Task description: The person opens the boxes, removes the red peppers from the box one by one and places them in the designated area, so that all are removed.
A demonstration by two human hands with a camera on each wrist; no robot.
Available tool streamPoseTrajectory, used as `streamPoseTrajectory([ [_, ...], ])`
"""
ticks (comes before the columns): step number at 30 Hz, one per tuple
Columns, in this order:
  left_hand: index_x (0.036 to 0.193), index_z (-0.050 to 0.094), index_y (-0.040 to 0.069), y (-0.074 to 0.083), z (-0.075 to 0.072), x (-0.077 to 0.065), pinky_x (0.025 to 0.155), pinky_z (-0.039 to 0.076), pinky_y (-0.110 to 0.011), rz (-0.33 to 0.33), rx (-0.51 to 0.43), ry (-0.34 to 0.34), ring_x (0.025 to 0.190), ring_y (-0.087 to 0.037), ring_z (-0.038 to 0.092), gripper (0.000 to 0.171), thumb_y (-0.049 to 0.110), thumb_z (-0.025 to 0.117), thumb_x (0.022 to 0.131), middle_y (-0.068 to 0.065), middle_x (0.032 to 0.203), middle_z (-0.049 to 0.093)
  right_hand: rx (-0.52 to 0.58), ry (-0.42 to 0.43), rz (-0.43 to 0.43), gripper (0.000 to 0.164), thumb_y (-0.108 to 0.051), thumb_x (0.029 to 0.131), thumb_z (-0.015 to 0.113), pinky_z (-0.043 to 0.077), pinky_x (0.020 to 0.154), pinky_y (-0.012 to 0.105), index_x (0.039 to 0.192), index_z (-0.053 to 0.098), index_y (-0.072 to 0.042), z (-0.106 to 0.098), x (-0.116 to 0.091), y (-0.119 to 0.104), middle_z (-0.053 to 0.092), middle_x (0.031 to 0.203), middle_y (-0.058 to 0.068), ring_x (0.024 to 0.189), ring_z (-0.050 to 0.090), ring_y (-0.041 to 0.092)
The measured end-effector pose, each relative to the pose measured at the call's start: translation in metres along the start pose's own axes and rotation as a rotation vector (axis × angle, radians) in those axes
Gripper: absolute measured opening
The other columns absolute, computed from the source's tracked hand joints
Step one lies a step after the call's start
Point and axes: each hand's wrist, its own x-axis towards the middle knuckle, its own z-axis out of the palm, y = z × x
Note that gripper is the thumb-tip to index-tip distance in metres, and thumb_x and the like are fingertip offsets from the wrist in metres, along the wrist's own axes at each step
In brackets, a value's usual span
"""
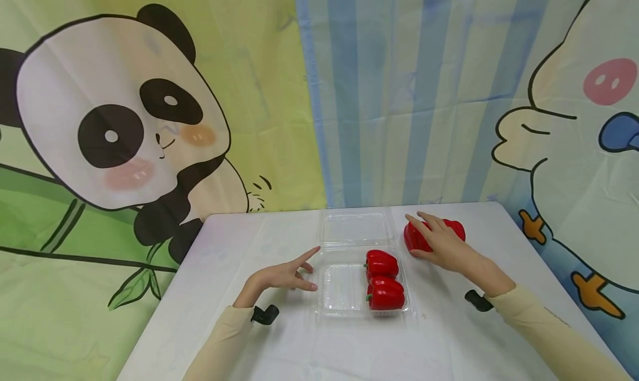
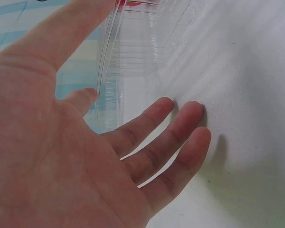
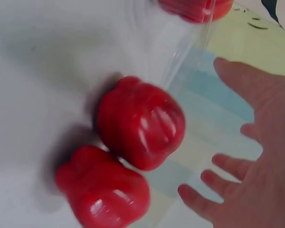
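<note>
I see a clear plastic clamshell (image 1: 344,289), lid (image 1: 355,228) open, folded back to the far side. Two glossy red bell peppers (image 1: 386,295) lie in its right half, one behind the other, touching, green stems left. Two loose red peppers (image 3: 141,122) sit outside, right of it, side by side.

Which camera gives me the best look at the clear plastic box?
The head view: it shows the clear plastic box from above, base and open lid together, with two red peppers inside. The left wrist view catches only part of it beyond the left hand; the right wrist view shows just a blurred part near the top.
</note>
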Motion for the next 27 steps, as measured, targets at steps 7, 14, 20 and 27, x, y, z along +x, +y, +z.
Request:
streamPoseTrajectory([
  [7, 0.16, 0.003, 0.043, -0.002, 0.0, 0.0, 0.088, 0.049, -0.037, -0.001, 0.011, 0.003, 0.104, -0.017, 0.063, 0.103, 0.046, 0.076, 0.087, -0.012, 0.146, 0.046, 0.075, -0.057, -0.139, 0.095, -0.03, 0.082, 0.084, 0.049, 0.098, 0.061, 0.159, 0.028, -0.022, 0.0, -0.002, -0.019, 0.035, 0.158, 0.021, 0.142, 0.035, 0.042],
  [14, 0.161, 0.003, 0.042, -0.001, 0.001, 0.0, 0.088, 0.048, -0.037, -0.004, 0.011, 0.005, 0.104, -0.017, 0.063, 0.104, 0.046, 0.076, 0.087, -0.012, 0.146, 0.046, 0.082, -0.158, -0.227, 0.099, -0.023, 0.08, 0.085, 0.051, 0.098, 0.057, 0.159, 0.026, -0.025, 0.0, -0.007, -0.041, 0.033, 0.16, 0.016, 0.144, 0.034, 0.039],
  [20, 0.161, 0.003, 0.042, 0.0, 0.0, 0.0, 0.087, 0.049, -0.036, 0.0, 0.009, 0.003, 0.103, -0.017, 0.063, 0.104, 0.045, 0.076, 0.087, -0.012, 0.146, 0.046, 0.04, -0.22, -0.279, 0.103, -0.021, 0.078, 0.086, 0.053, 0.098, 0.052, 0.16, 0.024, -0.029, 0.0, -0.012, -0.056, 0.033, 0.161, 0.01, 0.145, 0.034, 0.034],
  [27, 0.161, 0.003, 0.041, -0.001, 0.0, 0.001, 0.087, 0.049, -0.036, 0.005, 0.002, -0.002, 0.102, -0.017, 0.063, 0.104, 0.045, 0.076, 0.088, -0.013, 0.146, 0.046, -0.012, -0.371, -0.34, 0.1, -0.011, 0.08, 0.082, 0.047, 0.104, 0.055, 0.159, 0.026, -0.033, -0.001, -0.015, -0.072, 0.032, 0.163, 0.006, 0.15, 0.027, 0.035],
])
